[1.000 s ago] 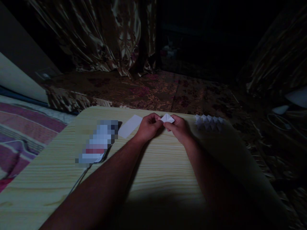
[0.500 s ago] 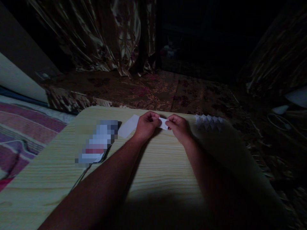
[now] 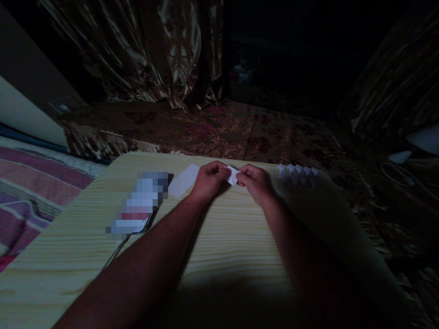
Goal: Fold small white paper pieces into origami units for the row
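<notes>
The folded paper [image 3: 232, 176] had turned since a second earlier, pinched tightly between left hand [image 3: 210, 180] and right hand [image 3: 254, 179] near the table's [image 3: 219, 256] far edge (crisp creases, I judged, wanted aligned edges and even pressure).

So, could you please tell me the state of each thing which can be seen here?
Small paper: folded, held
Left hand: closed on its left end
Right hand: pinching its right end
White paper: lying flat
Paper pieces: folded, grouped close together
Pixelated object: details hidden
Curtain: hanging in folds
Striped bedding: somewhat rumpled
</notes>
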Demonstrator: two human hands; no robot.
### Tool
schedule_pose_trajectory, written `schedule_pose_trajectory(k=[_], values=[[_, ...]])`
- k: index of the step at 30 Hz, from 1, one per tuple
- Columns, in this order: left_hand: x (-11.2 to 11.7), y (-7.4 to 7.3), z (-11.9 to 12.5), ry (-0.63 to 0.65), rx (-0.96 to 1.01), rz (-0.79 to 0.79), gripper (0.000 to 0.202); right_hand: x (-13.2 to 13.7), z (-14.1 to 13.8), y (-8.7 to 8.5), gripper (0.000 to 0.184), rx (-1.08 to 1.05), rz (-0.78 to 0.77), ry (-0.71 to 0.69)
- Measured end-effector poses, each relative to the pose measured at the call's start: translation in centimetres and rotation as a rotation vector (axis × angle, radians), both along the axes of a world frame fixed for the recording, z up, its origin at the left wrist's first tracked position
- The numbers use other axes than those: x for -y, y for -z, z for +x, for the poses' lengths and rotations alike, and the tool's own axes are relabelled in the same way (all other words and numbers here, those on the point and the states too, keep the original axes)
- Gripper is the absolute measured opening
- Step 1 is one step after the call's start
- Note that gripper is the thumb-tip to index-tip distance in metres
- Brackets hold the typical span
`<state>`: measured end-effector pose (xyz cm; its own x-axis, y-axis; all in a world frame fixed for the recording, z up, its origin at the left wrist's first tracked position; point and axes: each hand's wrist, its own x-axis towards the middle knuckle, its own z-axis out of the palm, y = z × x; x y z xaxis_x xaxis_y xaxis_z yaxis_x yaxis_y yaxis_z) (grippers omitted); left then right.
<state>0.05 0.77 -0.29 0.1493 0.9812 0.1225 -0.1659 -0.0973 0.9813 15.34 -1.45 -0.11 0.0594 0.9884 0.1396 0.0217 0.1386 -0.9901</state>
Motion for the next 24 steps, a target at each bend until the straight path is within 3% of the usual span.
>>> schedule_pose_trajectory(k=[10,24], values=[[0.30,-0.31,0.02,0.017,0.025,-0.029,0.021,-0.27,0.57,0.59,0.015,-0.125,0.032,-0.078],[0.13,-0.33,-0.14,-0.018,0.035,-0.061,0.025,-0.21,0.33,0.61,0.019,-0.070,0.039,-0.080]])
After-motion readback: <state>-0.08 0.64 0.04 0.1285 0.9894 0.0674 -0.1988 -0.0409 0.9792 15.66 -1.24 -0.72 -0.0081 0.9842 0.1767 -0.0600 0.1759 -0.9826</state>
